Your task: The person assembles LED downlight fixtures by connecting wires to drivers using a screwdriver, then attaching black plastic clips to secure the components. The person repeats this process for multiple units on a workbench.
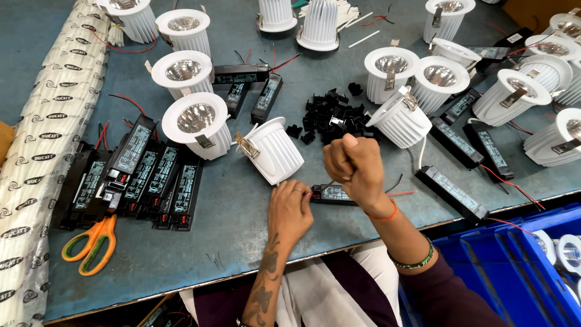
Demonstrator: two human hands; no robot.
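Resting on the grey-blue table point(242, 242), the left hand point(289, 212) presses its curled fingers down on the near end of a small black driver box point(331, 194), pinning it flat close to the table's front edge. Thin red wires point(400, 194) trail from the box's far end. The right hand point(354, 166) is raised above the same box, closed into a tight fist with the thumb on top; whether anything sits inside the fist cannot be told. An orange band and a green bangle circle that wrist.

Just beyond the left hand a white ribbed lamp housing point(275, 151) lies tipped on its side, a metal spring clip jutting from its rim. Behind the right hand sits a loose heap of small black plastic clips point(330, 115). More white downlights stand in groups at the left and right of the table, with black driver boxes between them. A row of such boxes point(145, 181) lies side by side at the left, and orange-handled scissors point(91, 245) rest near them. A roll of printed white wrap point(42, 151) runs along the left edge, and a blue bin point(508, 266) stands at lower right.
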